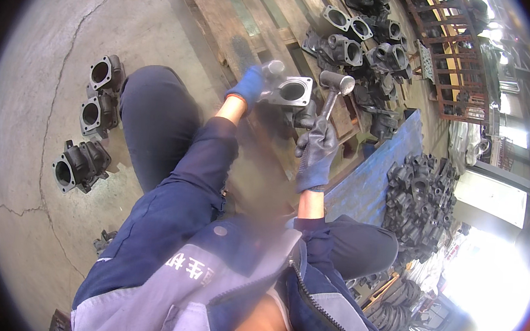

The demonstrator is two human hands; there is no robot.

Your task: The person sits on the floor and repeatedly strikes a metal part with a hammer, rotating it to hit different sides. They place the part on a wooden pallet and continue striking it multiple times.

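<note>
A dark grey metal casting (308, 114) with a square flange and a round bore sits in front of me on the wooden pallet. My left hand (247, 89), in a blue glove, is closed on its left side; the part by those fingers is blurred. A hammer (337, 82) with a cylindrical metal head stands up from my right hand (318, 148), in a dark-coated blue glove wrapped round its handle. The hammer head is just right of the flange and looks apart from it.
More castings (353, 48) are crowded on the far part of the pallet (211, 5). Three castings (90, 114) stand on the concrete floor at left. A blue metal panel (369, 166) runs along the right, with a large heap of castings (419, 198) beyond it.
</note>
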